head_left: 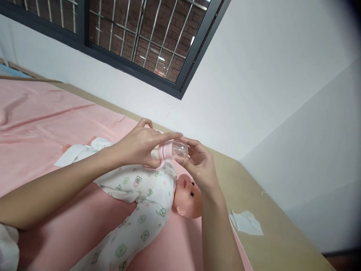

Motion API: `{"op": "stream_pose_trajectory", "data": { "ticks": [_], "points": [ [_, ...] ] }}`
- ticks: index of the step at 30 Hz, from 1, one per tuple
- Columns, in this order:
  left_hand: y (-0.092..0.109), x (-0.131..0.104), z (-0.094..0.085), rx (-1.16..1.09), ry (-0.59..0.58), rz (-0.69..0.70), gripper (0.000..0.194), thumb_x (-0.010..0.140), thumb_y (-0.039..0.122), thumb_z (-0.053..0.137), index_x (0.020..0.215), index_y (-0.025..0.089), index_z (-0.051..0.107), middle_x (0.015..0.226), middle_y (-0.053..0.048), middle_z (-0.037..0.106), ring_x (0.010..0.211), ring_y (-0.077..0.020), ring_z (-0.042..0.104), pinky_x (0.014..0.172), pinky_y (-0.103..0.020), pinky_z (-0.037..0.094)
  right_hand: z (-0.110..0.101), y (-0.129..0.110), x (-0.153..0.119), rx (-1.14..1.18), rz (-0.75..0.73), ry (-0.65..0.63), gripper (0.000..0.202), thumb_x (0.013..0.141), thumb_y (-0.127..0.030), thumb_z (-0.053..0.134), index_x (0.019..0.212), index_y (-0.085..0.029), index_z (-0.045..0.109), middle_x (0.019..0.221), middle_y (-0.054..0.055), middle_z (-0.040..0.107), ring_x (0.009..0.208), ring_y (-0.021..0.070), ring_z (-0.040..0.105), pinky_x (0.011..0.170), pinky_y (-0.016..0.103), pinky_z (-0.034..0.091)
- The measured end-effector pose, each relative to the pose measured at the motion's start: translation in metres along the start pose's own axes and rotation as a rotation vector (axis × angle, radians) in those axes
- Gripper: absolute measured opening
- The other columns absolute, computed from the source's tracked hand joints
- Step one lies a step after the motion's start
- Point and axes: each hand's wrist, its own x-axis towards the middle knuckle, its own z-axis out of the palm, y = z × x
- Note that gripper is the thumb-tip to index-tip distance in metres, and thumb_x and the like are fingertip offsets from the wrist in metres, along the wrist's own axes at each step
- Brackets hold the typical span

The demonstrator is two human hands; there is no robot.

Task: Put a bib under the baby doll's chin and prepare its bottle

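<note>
A small baby bottle (167,150) with a pink collar and a clear dome cap is held sideways between my two hands, above a doll's chest. My left hand (143,145) is closed round the bottle's body and pink handle, its index finger stretched along the top. The fingertips and thumb of my right hand (199,162) pinch the clear cap (179,149) at its far end. Below lies a baby doll (188,195) on its back, in a white suit (141,188) printed with green figures. My right wrist hides part of the doll's head.
A pink sheet (42,113) with creases covers most of the tan bed surface (270,222). White crumpled tissue (246,223) lies to the right of the doll. Behind the bed stand a white wall (225,94) and a dark-framed window (180,90) with metal bars.
</note>
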Motion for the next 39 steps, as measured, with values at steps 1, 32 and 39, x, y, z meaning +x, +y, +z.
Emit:
{"op": "stream_pose_trajectory", "data": {
  "ticks": [1,32,39],
  "points": [
    [0.000,0.000,-0.001,-0.004,-0.001,-0.004,0.071,0.066,0.026,0.061,0.135,0.026,0.042,0.054,0.010,0.055,0.056,-0.0130,0.052,0.089,-0.035,0.029,0.000,0.001,0.000,0.004,-0.006,-0.004,0.042,0.068,-0.032,0.081,0.107,-0.026,0.064,0.118,0.006,0.064,0.112,0.0208,0.060,0.089,0.035,0.054],
    [-0.014,-0.003,-0.019,-0.023,0.119,0.036,0.057,0.090,0.034,0.058,0.140,0.022,0.035,0.120,-0.006,0.064,0.108,-0.0208,0.059,0.096,-0.033,0.040,-0.017,-0.003,0.002,-0.225,-0.116,0.234,0.042,0.074,-0.039,0.073,0.112,-0.026,0.060,0.124,0.006,0.061,0.108,0.0194,0.061,0.090,0.035,0.053],
    [-0.018,-0.006,-0.022,-0.013,0.071,0.027,0.046,0.093,0.032,0.052,0.136,0.021,0.041,0.112,-0.004,0.067,0.105,-0.0184,0.062,0.094,-0.032,0.042,-0.079,0.039,0.005,-0.615,0.148,0.615,0.058,0.065,-0.046,0.072,0.118,-0.022,0.061,0.108,0.008,0.066,0.086,0.0198,0.063,0.081,0.038,0.052]
  ]
}}
